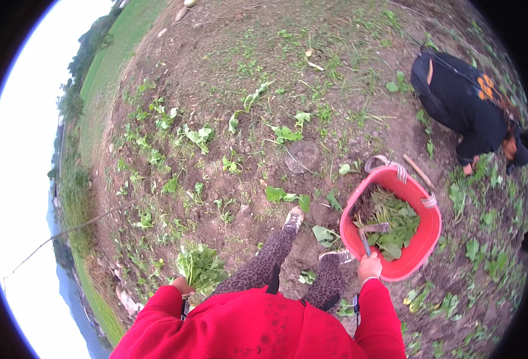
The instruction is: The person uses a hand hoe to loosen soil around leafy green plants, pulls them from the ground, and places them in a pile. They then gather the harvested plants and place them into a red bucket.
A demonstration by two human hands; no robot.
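Observation:
At my left side, my left hand point(184, 286) is closed around a bunch of leafy greens point(201, 266), the leaves fanning out past the fingers. On the right, my right hand point(370, 267) grips the handle of a small hand hoe point(374, 228) at the near rim of a red tub point(434, 224). The hoe's head hangs over the tub's opening. Inside the tub lies a heap of picked greens point(400, 222), with some darker roots or stems to their left. Rope handles point(386, 161) are tied at the tub's far side.
A co-worker point(464, 99) in dark clothes bends low at the far right, one hand near the soil. A wooden stick point(418, 172) lies beyond the tub. Leafy plants point(199, 138) and a round translucent object point(301, 157) dot the field. My shoe point(294, 219) stands on bare soil.

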